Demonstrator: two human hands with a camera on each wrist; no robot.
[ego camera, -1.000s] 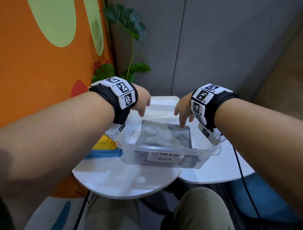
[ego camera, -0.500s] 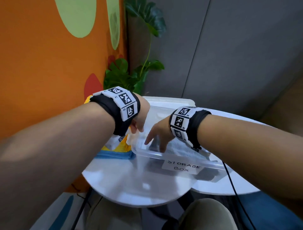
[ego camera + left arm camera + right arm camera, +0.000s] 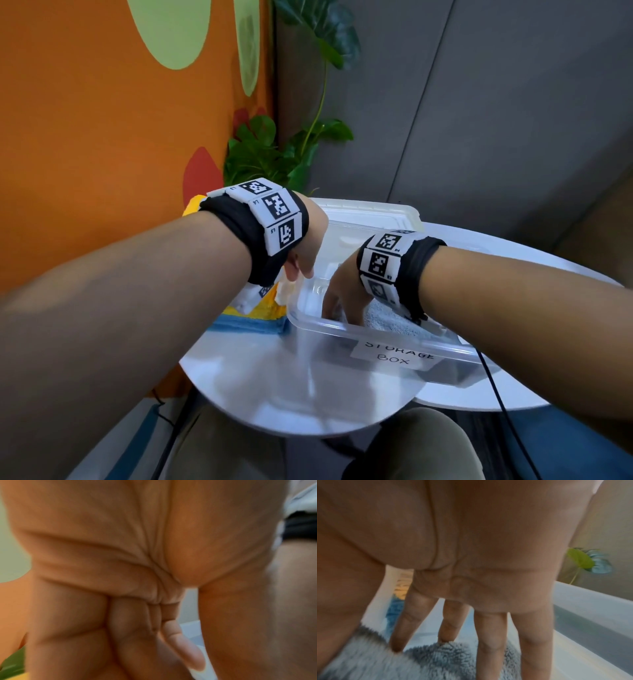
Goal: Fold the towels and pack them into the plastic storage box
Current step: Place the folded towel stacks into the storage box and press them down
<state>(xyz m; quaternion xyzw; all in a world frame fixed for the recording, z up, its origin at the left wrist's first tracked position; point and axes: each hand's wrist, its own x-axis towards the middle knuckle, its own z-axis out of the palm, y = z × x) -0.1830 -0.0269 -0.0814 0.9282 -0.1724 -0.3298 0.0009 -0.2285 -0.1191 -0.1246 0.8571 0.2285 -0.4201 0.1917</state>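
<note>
Right hand down in the box, fingers on the grey towel

Straight, spread fingers (image 3: 489, 639) of the right hand (image 3: 346, 291) press one grey towel (image 3: 394, 323) inside the clear storage box (image 3: 342, 337). The left hand (image 3: 306, 250), fingers curled loosely and empty, hovers at the box's left edge, over one yellow-and-blue towel (image 3: 255, 320) on the white table (image 3: 260, 383). A lid (image 3: 370, 212) lies behind the box.

From my head view the light is soft and even, bright enough, with pale glare on the glossy white table (image 3: 260, 380) and wide-angle bending at the edges. Both wrist views are smeared with blur: my left hand (image 3: 137, 574) fills its picture out of focus, and the grey towel (image 3: 436, 660) under my right hand (image 3: 471, 561) looks fuzzy.
</note>
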